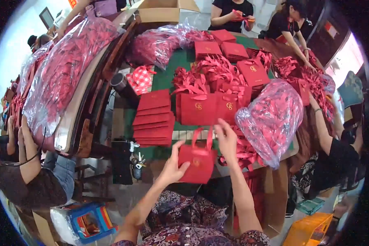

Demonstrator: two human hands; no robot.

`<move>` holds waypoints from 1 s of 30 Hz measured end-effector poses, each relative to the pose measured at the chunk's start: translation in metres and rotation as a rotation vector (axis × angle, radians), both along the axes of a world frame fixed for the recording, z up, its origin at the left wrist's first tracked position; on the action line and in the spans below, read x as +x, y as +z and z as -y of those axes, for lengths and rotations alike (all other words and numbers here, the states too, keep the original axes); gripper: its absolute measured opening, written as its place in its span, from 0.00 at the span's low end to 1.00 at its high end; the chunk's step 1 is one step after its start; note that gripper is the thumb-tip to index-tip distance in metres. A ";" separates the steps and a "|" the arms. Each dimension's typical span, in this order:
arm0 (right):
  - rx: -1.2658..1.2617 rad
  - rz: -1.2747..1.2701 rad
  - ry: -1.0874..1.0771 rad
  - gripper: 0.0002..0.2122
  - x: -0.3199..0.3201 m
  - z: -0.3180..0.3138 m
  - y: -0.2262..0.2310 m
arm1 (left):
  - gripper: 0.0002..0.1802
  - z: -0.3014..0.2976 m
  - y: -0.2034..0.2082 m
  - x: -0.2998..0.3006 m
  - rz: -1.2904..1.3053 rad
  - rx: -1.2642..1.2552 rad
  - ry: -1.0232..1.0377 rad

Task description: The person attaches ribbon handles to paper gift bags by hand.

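Note:
In front of me is a small red paper gift bag [199, 165] with a gold emblem and red ribbon handles standing up. My left hand [173, 167] grips its left side, thumb over the front. Close to the handles on the right, my right hand [226, 141] has its fingers apart, and nothing shows in them. Just beyond, more red gift bags [199, 110] stand upright in a row. To their left lies an overlapping stack of flat red bags [152, 123].
A clear plastic sack of red ribboned bags [271, 119] bulges at the right, another sack [156, 44] at the back left. A dark cylindrical flask [124, 87] stands near a checked cloth [141, 79]. Keys [139, 160] hang at the table edge. Co-workers sit around.

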State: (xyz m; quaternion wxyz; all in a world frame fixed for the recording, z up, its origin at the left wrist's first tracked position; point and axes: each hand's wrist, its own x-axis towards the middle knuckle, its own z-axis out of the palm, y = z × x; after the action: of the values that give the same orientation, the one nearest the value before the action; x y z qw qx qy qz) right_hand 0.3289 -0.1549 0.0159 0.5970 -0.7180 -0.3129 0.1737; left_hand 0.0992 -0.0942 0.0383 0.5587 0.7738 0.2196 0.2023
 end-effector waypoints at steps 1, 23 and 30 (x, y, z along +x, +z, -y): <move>0.016 0.103 -0.087 0.13 -0.004 0.007 0.012 | 0.44 -0.008 0.009 0.006 0.033 0.017 0.022; -0.215 0.289 -0.090 0.07 -0.047 0.117 -0.007 | 0.34 -0.097 0.026 0.062 -0.033 0.979 0.358; -0.456 0.770 -0.033 0.08 -0.037 0.092 -0.024 | 0.28 -0.122 -0.022 -0.001 -0.322 0.901 0.441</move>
State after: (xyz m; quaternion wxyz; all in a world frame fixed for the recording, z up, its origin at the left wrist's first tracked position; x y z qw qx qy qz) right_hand 0.2915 -0.2467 -0.0081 0.2659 -0.8486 -0.4544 -0.0515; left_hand 0.0986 0.0283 0.0159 0.0739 0.8940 0.3515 0.2679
